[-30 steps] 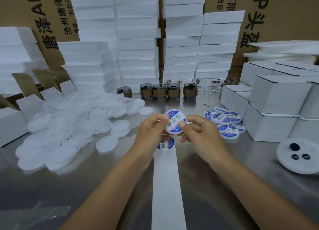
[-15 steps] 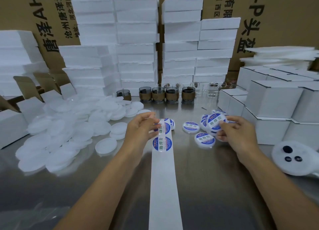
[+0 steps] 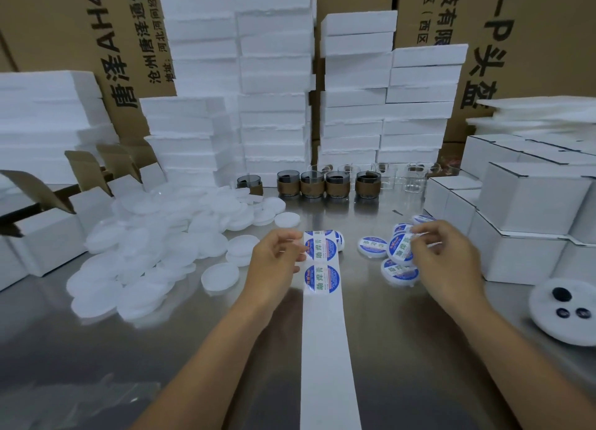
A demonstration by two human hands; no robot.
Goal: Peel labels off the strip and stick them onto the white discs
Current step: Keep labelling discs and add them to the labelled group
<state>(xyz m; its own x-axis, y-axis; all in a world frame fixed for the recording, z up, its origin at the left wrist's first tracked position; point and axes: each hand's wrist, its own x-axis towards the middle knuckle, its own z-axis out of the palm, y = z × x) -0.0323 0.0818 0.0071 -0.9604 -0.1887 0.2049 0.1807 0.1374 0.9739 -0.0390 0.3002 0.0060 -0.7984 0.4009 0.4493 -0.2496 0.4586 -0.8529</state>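
A white backing strip runs up the middle of the steel table, with round blue-and-white labels at its far end. My left hand pinches the strip's left edge beside the upper label. A tilted labelled disc is gripped by the fingertips of my right hand over a small pile of labelled discs. One more labelled disc lies flat between the strip and that pile. A large heap of blank white discs spreads to the left of my left hand.
Stacks of white foam slabs and brown cartons line the back. A row of small jars stands in front of them. White boxes are stacked at right, open boxes at left. A white foam piece with dark holes lies near right.
Both hands held one labelled disc above the strip a second ago. My right hand has carried it right to the labelled pile, and my left hand has dropped to the strip's edge.
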